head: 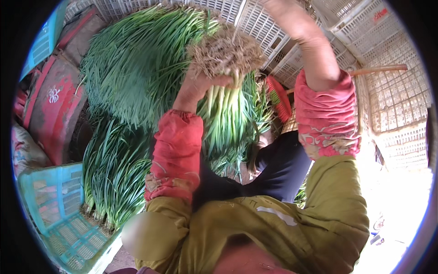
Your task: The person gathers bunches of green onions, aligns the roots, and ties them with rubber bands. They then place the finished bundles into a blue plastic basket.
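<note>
My left hand (202, 84) grips a bunch of leafy green alliums (224, 106), perhaps green garlic, just below the roots. The bunch is upside down: its brown, tangled root mass (226, 53) points up and the leaves hang toward the floor. My right hand (282, 13) is raised at the top of the view, blurred and partly cut off, near the white plastic crates (263, 29); its fingers cannot be made out. Behind the held bunch lies a large heap of the same greens (137, 61), with the roots toward the crates.
A turquoise plastic crate (51, 191) at the lower left holds more bunches (116, 171). Red, dirt-covered machinery (54, 99) stands along the left side. A red broom head (279, 97) with a wooden handle (379, 70) leans by the crates. Pale crates (397, 99) are stacked at right.
</note>
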`<action>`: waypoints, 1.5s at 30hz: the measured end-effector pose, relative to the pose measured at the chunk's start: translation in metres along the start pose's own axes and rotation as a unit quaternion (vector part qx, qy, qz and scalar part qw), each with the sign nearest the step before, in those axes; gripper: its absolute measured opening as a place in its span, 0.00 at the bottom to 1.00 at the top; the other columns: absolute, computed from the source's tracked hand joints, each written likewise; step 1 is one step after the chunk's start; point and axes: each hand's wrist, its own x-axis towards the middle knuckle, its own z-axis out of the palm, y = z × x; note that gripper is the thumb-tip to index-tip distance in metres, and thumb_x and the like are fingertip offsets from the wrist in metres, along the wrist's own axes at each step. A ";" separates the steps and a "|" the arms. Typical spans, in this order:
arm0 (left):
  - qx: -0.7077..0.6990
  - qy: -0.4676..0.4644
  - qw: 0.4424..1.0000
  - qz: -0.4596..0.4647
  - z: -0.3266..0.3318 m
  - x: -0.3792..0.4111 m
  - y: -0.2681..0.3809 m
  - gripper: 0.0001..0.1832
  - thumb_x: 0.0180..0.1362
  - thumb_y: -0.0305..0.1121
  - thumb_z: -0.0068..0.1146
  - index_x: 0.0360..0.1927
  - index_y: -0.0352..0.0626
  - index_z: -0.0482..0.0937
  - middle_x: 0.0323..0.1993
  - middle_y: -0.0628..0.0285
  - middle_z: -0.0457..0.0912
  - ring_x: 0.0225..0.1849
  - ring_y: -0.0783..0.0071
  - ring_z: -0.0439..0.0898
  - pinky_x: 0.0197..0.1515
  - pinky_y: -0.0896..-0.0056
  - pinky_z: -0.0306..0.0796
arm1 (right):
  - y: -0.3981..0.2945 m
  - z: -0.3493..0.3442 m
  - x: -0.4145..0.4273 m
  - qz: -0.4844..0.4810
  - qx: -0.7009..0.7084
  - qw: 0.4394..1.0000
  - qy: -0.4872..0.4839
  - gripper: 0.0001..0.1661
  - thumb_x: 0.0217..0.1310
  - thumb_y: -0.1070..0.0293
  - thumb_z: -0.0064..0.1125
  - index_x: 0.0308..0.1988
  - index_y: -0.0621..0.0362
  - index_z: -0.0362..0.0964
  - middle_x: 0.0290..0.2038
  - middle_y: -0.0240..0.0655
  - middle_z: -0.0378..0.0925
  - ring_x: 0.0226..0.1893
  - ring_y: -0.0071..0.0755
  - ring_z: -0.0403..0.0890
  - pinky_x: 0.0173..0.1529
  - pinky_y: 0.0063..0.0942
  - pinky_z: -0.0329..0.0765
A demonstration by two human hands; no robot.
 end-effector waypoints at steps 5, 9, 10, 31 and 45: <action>-0.054 0.081 0.994 -0.046 0.028 -0.007 0.011 0.29 0.41 0.21 0.66 0.52 0.38 0.74 0.43 0.61 0.79 0.45 0.76 0.77 0.44 0.72 0.75 | 0.043 0.058 -0.024 0.015 -0.022 1.000 0.016 0.46 0.61 0.30 0.31 0.62 0.57 0.56 0.63 0.45 0.57 0.63 0.41 0.61 0.66 0.38 0.57; -0.043 0.082 0.986 -0.136 0.026 -0.003 0.017 0.21 0.41 0.24 0.66 0.43 0.36 0.78 0.37 0.59 0.82 0.35 0.70 0.81 0.40 0.70 0.75 | 0.083 0.058 -0.068 -0.068 0.201 0.956 0.203 0.64 0.46 0.19 0.36 0.67 0.57 0.38 0.66 0.51 0.50 0.66 0.49 0.53 0.67 0.51 0.50; -0.105 0.095 0.977 -0.162 0.019 0.001 0.002 0.20 0.40 0.23 0.66 0.41 0.33 0.78 0.34 0.57 0.82 0.34 0.68 0.82 0.38 0.70 0.76 | 0.090 0.065 -0.077 -0.123 0.239 0.929 0.253 0.67 0.44 0.19 0.39 0.68 0.58 0.33 0.66 0.53 0.48 0.67 0.49 0.51 0.68 0.51 0.48; -0.149 -0.002 0.987 -0.055 0.077 0.004 0.033 0.42 0.34 0.26 0.65 0.58 0.38 0.63 0.46 0.60 0.74 0.48 0.69 0.74 0.48 0.70 0.71 | 0.034 0.106 -0.067 -0.054 0.267 0.911 0.308 0.65 0.50 0.55 0.68 0.65 0.71 0.25 0.61 0.52 0.57 0.62 0.44 0.59 0.66 0.33 0.56; -0.153 0.120 0.979 -0.063 0.044 0.014 0.009 0.35 0.33 0.18 0.64 0.51 0.37 0.67 0.37 0.62 0.77 0.37 0.72 0.78 0.40 0.72 0.73 | 0.017 0.079 -0.050 -0.161 -0.571 0.774 0.219 0.11 0.38 0.69 0.62 0.29 0.57 0.73 0.34 0.34 0.73 0.35 0.38 0.73 0.40 0.33 0.70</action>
